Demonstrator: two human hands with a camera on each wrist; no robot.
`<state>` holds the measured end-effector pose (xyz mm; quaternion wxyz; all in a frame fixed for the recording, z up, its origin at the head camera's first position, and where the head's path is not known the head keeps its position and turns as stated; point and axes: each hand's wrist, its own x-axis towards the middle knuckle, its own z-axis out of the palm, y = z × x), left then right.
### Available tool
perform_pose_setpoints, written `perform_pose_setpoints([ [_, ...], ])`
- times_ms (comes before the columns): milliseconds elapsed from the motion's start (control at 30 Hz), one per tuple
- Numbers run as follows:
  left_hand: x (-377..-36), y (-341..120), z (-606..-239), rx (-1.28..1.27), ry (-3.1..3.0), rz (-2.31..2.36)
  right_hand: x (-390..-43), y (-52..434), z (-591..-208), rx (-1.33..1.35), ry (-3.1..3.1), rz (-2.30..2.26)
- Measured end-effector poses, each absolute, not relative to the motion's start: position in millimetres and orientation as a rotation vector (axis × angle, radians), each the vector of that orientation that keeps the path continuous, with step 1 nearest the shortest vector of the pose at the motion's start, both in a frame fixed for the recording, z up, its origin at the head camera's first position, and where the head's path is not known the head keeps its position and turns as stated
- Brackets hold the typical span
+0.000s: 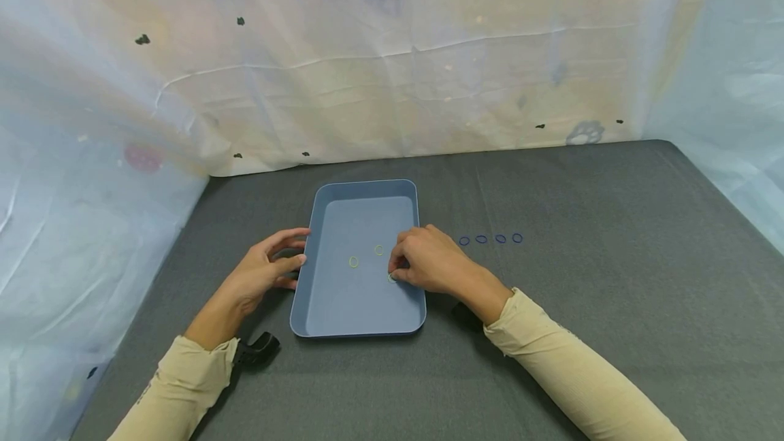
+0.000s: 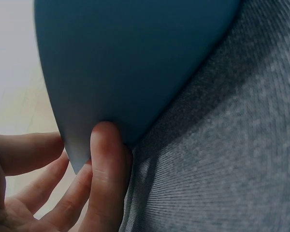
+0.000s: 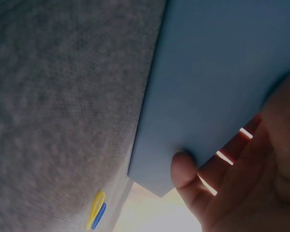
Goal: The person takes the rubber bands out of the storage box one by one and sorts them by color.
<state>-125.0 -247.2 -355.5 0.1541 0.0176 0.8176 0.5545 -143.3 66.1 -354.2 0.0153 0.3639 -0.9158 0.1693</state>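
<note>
A shallow blue-grey tray (image 1: 358, 327) lies on the dark cloth, its long side running away from me. Against its left wall rests my left hand (image 1: 262, 268); in the left wrist view its thumb (image 2: 106, 164) and extended fingers touch the wall and rim. Over the tray's right half, my right hand (image 1: 429, 258) has its curled fingertips down at a small pale-green rubber band (image 1: 391, 279), pinching it close over the tray floor. Two yellow rubber bands, one (image 1: 353, 262) left of the other (image 1: 379, 250), lie inside. In the right wrist view the right thumb (image 3: 183, 169) overlaps the tray's wall.
Right of the tray, several dark blue rubber bands (image 1: 481, 239) lie in a row on the cloth. In the right wrist view a yellow rubber band (image 3: 95, 209) shows beside a blue one (image 3: 100, 216). A pale patterned sheet (image 1: 380, 107) hangs behind the table.
</note>
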Motion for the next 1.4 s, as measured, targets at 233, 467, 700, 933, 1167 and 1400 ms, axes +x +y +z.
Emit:
perform_pose_setpoints([
  [233,-125.1,-246.1,-355.2,0.052,2.340,1.587,-143.3,67.4,-353.7,1.110,-2.839,0.566],
  [467,-125.2,-245.7,-356.9,0.056,2.342,1.588,-142.8,68.9,-353.4,1.105,-2.794,0.574],
  [700,-123.6,-246.9,-356.3,0.050,2.340,1.587,-141.4,69.4,-351.5,1.099,-2.795,0.592],
  [933,-123.0,-248.5,-356.3,0.055,2.336,1.586,-141.0,70.8,-348.6,1.098,-2.794,0.591],
  [1167,-123.4,-248.1,-355.5,0.056,2.344,1.586,-142.4,75.2,-341.1,1.101,-2.785,0.602],
  [1400,-123.4,-246.7,-354.9,0.056,2.352,1.574,-143.6,79.7,-336.3,1.070,-2.798,0.642],
])
